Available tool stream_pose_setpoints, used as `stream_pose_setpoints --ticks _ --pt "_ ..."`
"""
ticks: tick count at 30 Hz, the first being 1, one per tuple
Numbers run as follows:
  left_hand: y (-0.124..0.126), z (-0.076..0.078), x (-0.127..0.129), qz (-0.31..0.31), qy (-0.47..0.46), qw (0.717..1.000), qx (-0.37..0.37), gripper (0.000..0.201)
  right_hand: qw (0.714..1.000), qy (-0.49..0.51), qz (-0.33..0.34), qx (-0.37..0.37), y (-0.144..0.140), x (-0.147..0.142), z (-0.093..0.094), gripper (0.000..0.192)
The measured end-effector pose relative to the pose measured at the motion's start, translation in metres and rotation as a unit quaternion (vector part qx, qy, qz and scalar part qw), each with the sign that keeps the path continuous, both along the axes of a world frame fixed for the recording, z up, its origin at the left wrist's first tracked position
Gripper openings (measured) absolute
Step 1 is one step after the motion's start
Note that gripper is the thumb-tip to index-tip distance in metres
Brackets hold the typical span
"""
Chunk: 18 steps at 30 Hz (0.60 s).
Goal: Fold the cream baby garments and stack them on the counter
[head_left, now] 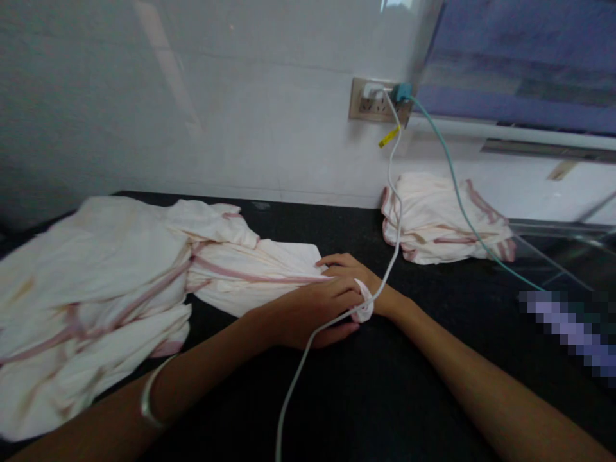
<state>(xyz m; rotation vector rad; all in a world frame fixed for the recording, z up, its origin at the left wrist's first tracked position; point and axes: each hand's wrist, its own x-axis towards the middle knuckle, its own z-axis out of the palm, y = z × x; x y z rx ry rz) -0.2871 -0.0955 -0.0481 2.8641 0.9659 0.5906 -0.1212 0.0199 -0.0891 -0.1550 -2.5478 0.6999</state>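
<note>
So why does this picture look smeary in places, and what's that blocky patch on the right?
Head view: motion blur smears the loose cloth and wall; soft glare streaks the wall; a pixelated patch masks something; the hands stay fairly sharp.

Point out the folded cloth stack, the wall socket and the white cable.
folded cloth stack (437, 221): head view, on its top layer.
wall socket (370, 106): head view, on the faceplate left of the plugs.
white cable (395, 199): head view, on the hanging stretch below the socket.
</note>
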Motion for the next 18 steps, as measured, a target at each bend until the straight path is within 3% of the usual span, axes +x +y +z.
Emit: stream_pose_setpoints --ticks 3,8,11,15,18 --pt "0.006 -0.008 -0.007 0.019 -0.038 0.997 0.062 0.035 0.994 0.034 -0.059 -0.089 0.003 0.001 -0.001 0.020" --pt "0.027 -0.021 -0.035 0.151 -0.075 0.976 0.141 0.056 0.954 0.134 -0.182 -0.199 0.010 0.001 -0.003 0.017" --pt "0.034 -0.019 -0.048 0.207 -0.086 0.964 0.141 0.056 0.929 0.172 -0.226 -0.239 0.015 0.000 -0.007 0.022" --pt "0.036 -0.011 -0.064 0.334 -0.038 0.931 0.141 0.057 0.883 0.222 -0.298 -0.286 0.023 0.002 -0.013 0.018" --pt "0.042 -0.013 -0.083 0.401 0.026 0.913 0.064 0.055 0.839 0.308 -0.372 -0.250 0.034 0.004 -0.017 0.021"
